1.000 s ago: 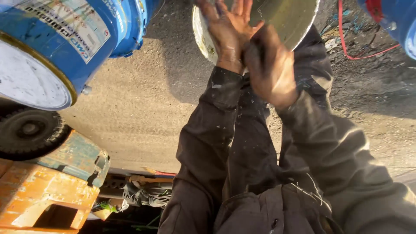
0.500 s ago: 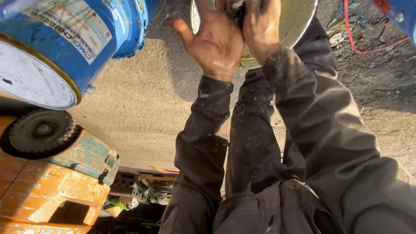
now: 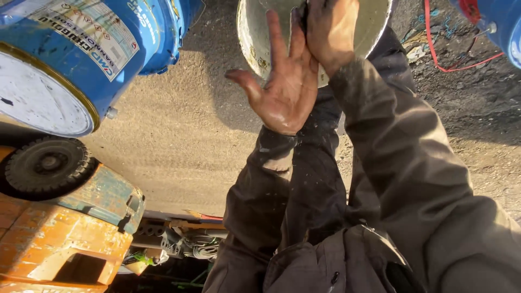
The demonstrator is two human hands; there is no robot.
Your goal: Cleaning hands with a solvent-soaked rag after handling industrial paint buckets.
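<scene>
Head view: your two hands meet over one pale bucket (image 3: 255, 43) at the top of the frame, its open mouth turned toward you and its long axis running away from the camera. Your left hand (image 3: 285, 92) is spread flat, palm up and grimy, fingers pointing to the bucket's rim, grasping nothing. Your right hand (image 3: 331, 30) lies just beside it, knuckles toward you, fingers curled down into the bucket; whether they grip anything cannot be told. Two blue drums show: one (image 3: 81, 59) lying on its side at upper left, another (image 3: 502, 27) at the upper right corner. One black wheel (image 3: 46, 165) sits by an orange-and-teal machine (image 3: 65, 228). One red cord (image 3: 450, 59) trails across the dirt ground (image 3: 179, 141).
</scene>
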